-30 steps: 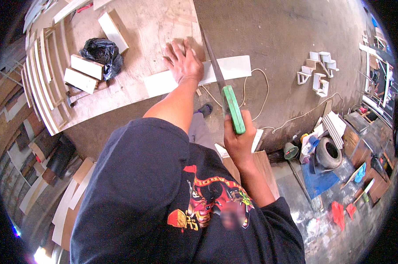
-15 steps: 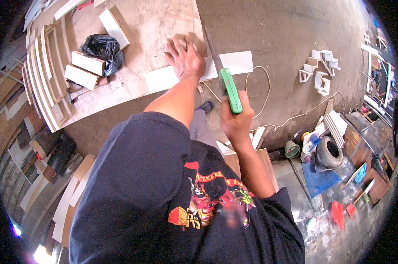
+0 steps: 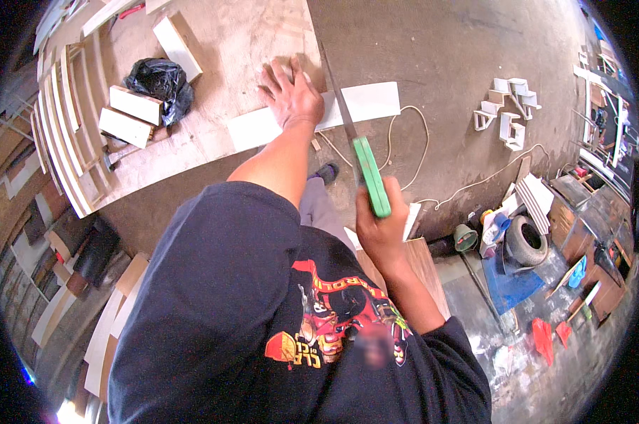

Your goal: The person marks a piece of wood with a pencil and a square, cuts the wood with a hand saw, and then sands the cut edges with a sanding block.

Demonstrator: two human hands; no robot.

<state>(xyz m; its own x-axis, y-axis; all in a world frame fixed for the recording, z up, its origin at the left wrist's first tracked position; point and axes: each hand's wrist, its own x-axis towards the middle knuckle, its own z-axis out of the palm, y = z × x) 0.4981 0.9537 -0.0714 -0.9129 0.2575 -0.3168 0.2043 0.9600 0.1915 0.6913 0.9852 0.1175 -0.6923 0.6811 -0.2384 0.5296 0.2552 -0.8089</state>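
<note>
My left hand (image 3: 291,99) lies with fingers spread on a white board (image 3: 365,100) at the edge of the plywood tabletop (image 3: 241,42), the board's right end jutting past it. My right hand (image 3: 381,220) grips the green handle of a hand saw (image 3: 369,173). Its long blade crosses the white board just to the right of my left hand and the tabletop's right edge. Left of my left hand are a crumpled black plastic bag (image 3: 160,88) and short white blocks (image 3: 127,121), with several long pale strips (image 3: 61,124) at the left.
White angular pieces (image 3: 510,131) lie on the floor at right, near a thin pale cable (image 3: 425,152). At lower right are a tire (image 3: 528,244), a green bucket (image 3: 465,239) and stacked scrap panels. Stacked boards (image 3: 121,311) fill the lower left, and wood panels (image 3: 411,261) sit beside my body.
The saw in my right hand moved forward between the first two frames and has since slid back toward my body. My left hand stays pressed on the board.
</note>
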